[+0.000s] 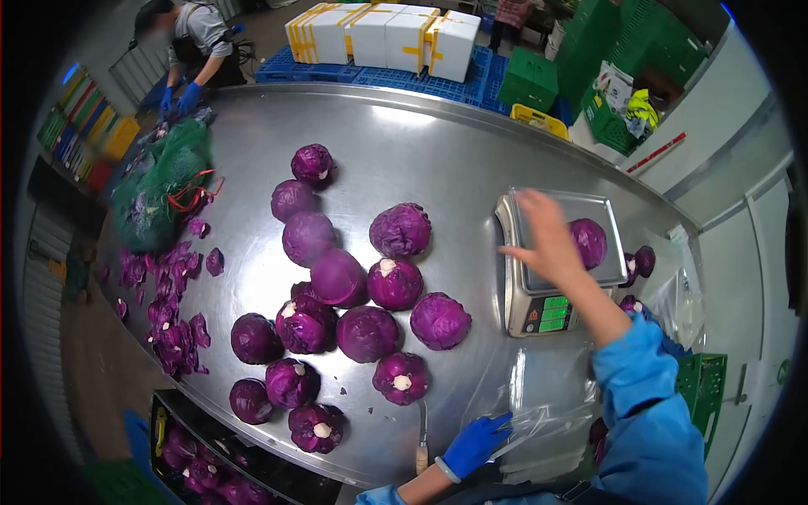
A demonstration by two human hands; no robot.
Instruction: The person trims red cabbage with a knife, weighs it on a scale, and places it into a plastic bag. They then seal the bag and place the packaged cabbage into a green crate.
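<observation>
My right hand (543, 240), bare and slightly blurred, is over the digital scale (523, 296) with its fingers spread. Beside it, a red cabbage (588, 243) rests on the weighing tray. My left hand (475, 446), in a blue glove, is low at the table's near edge, its fingertips closed on a clear plastic bag (539, 425). A knife with a wooden handle (422, 459) lies just left of that glove. Several red cabbages (368, 333) are spread over the middle of the steel table (471, 160), some with pale cut stems showing.
Loose purple leaves (172, 324) and a green net sack (164, 189) lie at the left. A black crate (210, 454) of cabbages stands below. More plastic bags (677, 295) and small cabbages (645, 261) are right of the scale. A co-worker in blue gloves (187, 99) works at the far left.
</observation>
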